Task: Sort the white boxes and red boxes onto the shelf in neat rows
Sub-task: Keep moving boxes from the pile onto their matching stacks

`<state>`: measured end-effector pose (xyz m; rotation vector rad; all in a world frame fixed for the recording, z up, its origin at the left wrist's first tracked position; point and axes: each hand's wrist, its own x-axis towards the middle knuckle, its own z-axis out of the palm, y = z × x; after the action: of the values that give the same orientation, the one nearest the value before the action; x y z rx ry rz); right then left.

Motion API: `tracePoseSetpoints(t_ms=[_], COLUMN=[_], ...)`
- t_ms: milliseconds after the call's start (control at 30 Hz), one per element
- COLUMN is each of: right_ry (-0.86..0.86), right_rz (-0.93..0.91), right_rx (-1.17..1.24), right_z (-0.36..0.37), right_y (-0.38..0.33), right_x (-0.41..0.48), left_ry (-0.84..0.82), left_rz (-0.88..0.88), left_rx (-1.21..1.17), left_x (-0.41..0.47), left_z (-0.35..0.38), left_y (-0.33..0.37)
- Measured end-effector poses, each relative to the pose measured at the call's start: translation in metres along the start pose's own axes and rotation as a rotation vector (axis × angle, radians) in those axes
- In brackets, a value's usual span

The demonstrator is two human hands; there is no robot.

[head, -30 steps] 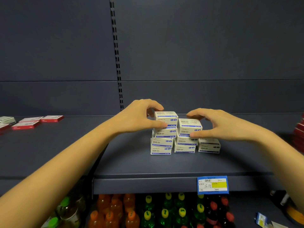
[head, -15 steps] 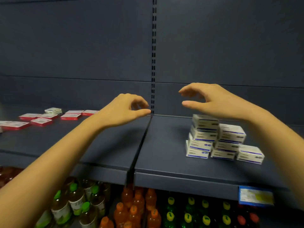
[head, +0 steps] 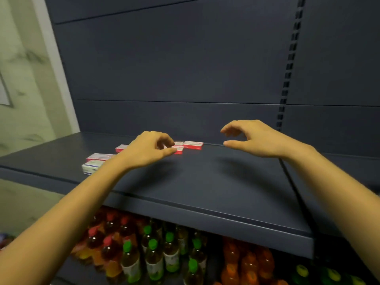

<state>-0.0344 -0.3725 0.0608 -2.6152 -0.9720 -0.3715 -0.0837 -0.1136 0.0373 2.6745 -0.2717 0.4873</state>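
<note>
Flat red boxes lie loose near the back of the dark shelf [head: 205,182]: one [head: 193,145] at the right end, one [head: 178,150] just beyond my left thumb, one [head: 121,148] partly hidden behind my wrist, and one [head: 99,156] further left. A white box [head: 91,166] sits at the left, in front of that red one. My left hand [head: 149,148] hovers over the red boxes, fingers curled, holding nothing. My right hand [head: 253,137] floats open above bare shelf to the right, also without a box.
The shelf's left end [head: 30,161] meets a pale marbled wall [head: 22,79]. A slotted upright [head: 287,68] divides the back panel at the right. Bottles with red, green, orange and yellow caps [head: 152,254] fill the shelf below.
Both hands let go of the stacked white boxes and swung left with my view. The white stack has left the frame; the loose red boxes are now under my left hand.
</note>
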Motion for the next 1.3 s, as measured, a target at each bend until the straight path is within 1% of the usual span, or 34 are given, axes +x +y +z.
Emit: tracePoseSetpoints(t_ms=[100, 200, 333, 400, 467, 567, 800, 967, 1100, 1200, 1300], right_ry=[-0.018, -0.037, -0.078, -0.098, -0.115, -0.13, -0.126, -0.11, -0.197, -0.211, -0.115], right_rz=[0.012, 0.028, 0.054, 0.069, 0.088, 0.12, 0.221, 0.296, 0.345, 0.338, 0.267], right_rx=[0.011, 0.023, 0.039, 0.04, 0.042, 0.03, 0.038, 0.013, -0.041, -0.073, -0.181], right_z=[0.026, 0.05, 0.077, 0.089, 0.098, 0.111, 0.142, 0.17, 0.187, 0.19, 0.178], right_y=[-0.029, -0.056, -0.081, -0.091, -0.097, -0.102, -0.102, -0.103, -0.102, -0.101, -0.098], right_x=[0.034, 0.068, 0.108, 0.125, 0.138, 0.158, 0.203, 0.231, 0.246, 0.25, 0.245], left_ry=[0.004, -0.033, -0.154, -0.229, -0.313, -0.356, -0.242, -0.103, -0.034, -0.012, 0.024], left_rz=[-0.027, -0.05, -0.107, -0.142, -0.171, -0.155, -0.085, -0.062, -0.059, -0.056, -0.052], left_rx=[0.008, -0.012, -0.089, -0.175, -0.208, -0.218, -0.225, -0.258, -0.213, -0.195, -0.17], left_x=[-0.008, -0.018, -0.031, -0.039, -0.042, -0.043, -0.039, -0.037, -0.033, -0.031, -0.029], left_z=[-0.028, -0.058, -0.084, -0.088, -0.087, -0.078, -0.074, -0.082, -0.083, -0.082, -0.08], left_y=[-0.048, -0.096, -0.152, -0.175, -0.193, -0.215, -0.236, -0.234, -0.231, -0.227, -0.221])
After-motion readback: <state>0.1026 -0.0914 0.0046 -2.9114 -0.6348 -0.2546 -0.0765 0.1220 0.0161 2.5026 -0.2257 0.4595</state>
